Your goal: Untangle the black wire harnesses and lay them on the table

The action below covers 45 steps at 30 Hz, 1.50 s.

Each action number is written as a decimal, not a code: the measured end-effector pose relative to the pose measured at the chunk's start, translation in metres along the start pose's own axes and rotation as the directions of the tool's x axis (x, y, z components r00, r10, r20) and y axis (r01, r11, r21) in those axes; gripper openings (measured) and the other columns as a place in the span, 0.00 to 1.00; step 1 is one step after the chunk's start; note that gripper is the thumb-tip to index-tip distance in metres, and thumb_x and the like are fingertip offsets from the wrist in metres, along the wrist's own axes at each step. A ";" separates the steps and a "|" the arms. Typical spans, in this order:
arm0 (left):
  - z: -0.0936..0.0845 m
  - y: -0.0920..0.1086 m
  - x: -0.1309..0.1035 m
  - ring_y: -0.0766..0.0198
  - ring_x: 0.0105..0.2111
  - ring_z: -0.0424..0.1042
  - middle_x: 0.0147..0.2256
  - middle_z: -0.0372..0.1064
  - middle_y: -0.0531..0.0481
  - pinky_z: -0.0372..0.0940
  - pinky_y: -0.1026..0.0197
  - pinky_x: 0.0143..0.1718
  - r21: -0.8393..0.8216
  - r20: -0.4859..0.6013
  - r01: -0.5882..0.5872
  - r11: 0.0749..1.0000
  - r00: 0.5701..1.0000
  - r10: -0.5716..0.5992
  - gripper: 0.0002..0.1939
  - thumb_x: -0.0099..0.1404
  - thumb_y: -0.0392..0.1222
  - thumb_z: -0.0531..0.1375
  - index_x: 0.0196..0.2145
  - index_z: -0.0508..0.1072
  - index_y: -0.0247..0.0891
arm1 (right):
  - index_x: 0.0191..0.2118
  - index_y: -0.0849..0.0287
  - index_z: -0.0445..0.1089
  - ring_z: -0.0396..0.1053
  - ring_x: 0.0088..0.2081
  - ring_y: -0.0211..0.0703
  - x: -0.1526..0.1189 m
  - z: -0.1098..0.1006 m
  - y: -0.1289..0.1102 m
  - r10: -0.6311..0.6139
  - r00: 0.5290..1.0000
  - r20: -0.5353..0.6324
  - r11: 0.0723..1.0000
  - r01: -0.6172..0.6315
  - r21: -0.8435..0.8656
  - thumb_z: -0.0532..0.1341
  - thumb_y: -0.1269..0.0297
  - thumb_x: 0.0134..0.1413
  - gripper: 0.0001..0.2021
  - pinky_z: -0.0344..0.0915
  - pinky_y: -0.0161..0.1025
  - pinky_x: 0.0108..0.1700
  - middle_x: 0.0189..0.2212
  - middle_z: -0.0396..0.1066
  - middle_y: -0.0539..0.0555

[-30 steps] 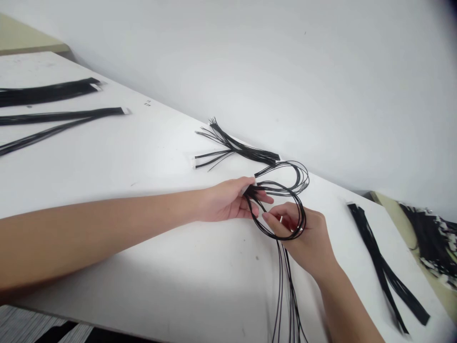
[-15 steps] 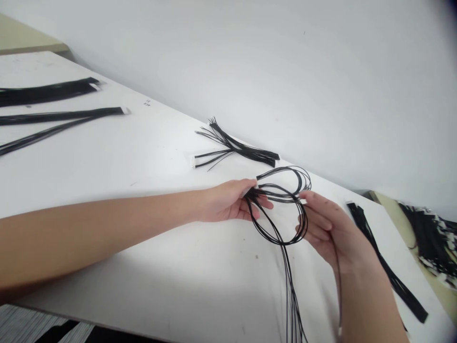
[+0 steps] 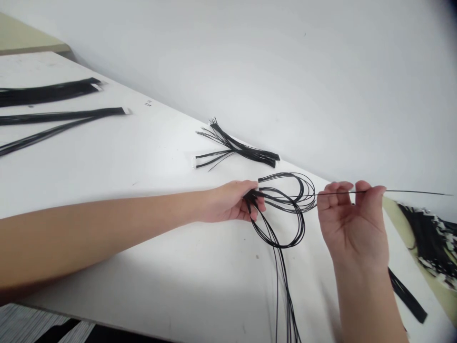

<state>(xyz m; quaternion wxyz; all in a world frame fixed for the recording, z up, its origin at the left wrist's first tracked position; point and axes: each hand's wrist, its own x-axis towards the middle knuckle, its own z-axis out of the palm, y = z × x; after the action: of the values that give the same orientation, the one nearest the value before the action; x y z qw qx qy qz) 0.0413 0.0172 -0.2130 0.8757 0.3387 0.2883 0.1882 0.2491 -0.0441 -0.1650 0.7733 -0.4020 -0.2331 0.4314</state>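
Note:
My left hand (image 3: 237, 200) is closed on a white connector whose thin black wires (image 3: 298, 233) fan out in loops to the right. More of these wires hang down past the table's front edge. To the right, my right hand (image 3: 353, 219) has its palm turned up and pinches a single black wire (image 3: 414, 192) between thumb and fingers. That wire runs taut from the connector through the hand, its free end sticking out to the right.
Behind the hands lies a black wire bundle (image 3: 246, 151) near the wall. Other bundles (image 3: 50, 93) rest at the far left. One bundle (image 3: 407, 295) is partly behind my right arm. A wire pile (image 3: 433, 243) sits at the right.
My right hand has moved right and turned palm up, drawing one wire out straight from the loops. My left hand has stayed nearly still.

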 end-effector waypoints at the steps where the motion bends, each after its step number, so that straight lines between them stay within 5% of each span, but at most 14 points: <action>1: 0.000 0.000 0.000 0.68 0.23 0.66 0.30 0.69 0.47 0.65 0.59 0.36 0.006 0.005 -0.007 1.000 1.000 0.007 0.17 0.68 0.48 0.49 0.30 0.68 0.33 | 0.30 0.58 0.71 0.68 0.28 0.30 -0.001 0.000 -0.001 0.018 0.999 0.032 1.000 -0.019 0.018 0.71 0.57 0.43 0.12 0.71 0.30 0.34 0.23 0.64 0.44; 5: 0.000 -0.002 0.001 0.69 0.23 0.66 0.30 0.69 0.48 0.64 0.58 0.36 0.058 0.023 -0.041 0.997 0.999 0.040 0.18 0.68 0.49 0.50 0.28 0.68 0.33 | 0.34 0.57 0.73 0.50 0.14 0.25 -0.007 0.000 -0.002 0.070 0.986 0.149 0.981 -0.041 -0.189 0.72 0.61 0.42 0.12 0.55 0.27 0.17 0.15 0.55 0.40; 9: 0.002 -0.003 -0.001 0.68 0.23 0.66 0.30 0.70 0.47 0.64 0.59 0.35 0.133 0.056 -0.062 0.989 0.997 0.055 0.18 0.68 0.48 0.50 0.27 0.68 0.33 | 0.24 0.60 0.73 0.49 0.16 0.27 -0.013 -0.002 0.002 0.065 0.971 0.229 0.808 0.083 -0.583 0.69 0.67 0.44 0.05 0.48 0.32 0.20 0.12 0.52 0.43; 12: 0.003 -0.004 -0.002 0.69 0.23 0.66 0.29 0.70 0.48 0.65 0.58 0.37 0.170 0.077 -0.079 0.982 0.995 0.066 0.19 0.69 0.47 0.49 0.26 0.69 0.33 | 0.20 0.62 0.72 0.47 0.18 0.28 -0.014 -0.003 0.004 0.149 0.963 0.226 0.705 0.057 -0.707 0.68 0.69 0.41 0.06 0.44 0.33 0.21 0.12 0.49 0.44; 18: 0.000 -0.007 -0.001 0.69 0.24 0.67 0.30 0.70 0.49 0.64 0.59 0.39 0.222 0.137 -0.112 0.968 0.987 0.083 0.19 0.68 0.48 0.50 0.27 0.70 0.34 | 0.13 0.62 0.65 0.46 0.18 0.29 -0.015 -0.001 0.003 0.188 0.968 0.167 0.615 0.017 -0.788 0.67 0.70 0.38 0.12 0.42 0.35 0.22 0.11 0.47 0.45; 28: 0.001 -0.007 -0.003 0.68 0.25 0.67 0.31 0.70 0.49 0.64 0.59 0.38 0.271 0.159 -0.151 0.951 0.981 0.111 0.17 0.67 0.48 0.49 0.28 0.69 0.36 | 0.16 0.60 0.67 0.46 0.19 0.31 -0.017 0.001 0.003 0.202 0.967 0.156 0.525 0.027 -0.850 0.66 0.68 0.39 0.09 0.43 0.35 0.22 0.13 0.48 0.45; 45: 0.001 -0.006 -0.003 0.68 0.24 0.67 0.28 0.69 0.48 0.62 0.59 0.36 0.219 0.150 -0.100 0.971 0.986 0.067 0.18 0.68 0.47 0.50 0.26 0.68 0.34 | 0.20 0.59 0.70 0.49 0.21 0.33 -0.022 -0.002 0.003 0.157 0.946 0.283 0.437 0.190 -0.879 0.66 0.63 0.43 0.09 0.46 0.34 0.22 0.16 0.55 0.48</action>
<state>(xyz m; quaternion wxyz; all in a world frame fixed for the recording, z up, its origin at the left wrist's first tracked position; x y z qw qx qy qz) 0.0404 0.0108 -0.2154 0.8411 0.4602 0.2304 0.1665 0.2377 -0.0628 -0.1687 0.3959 -0.6717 -0.5533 0.2932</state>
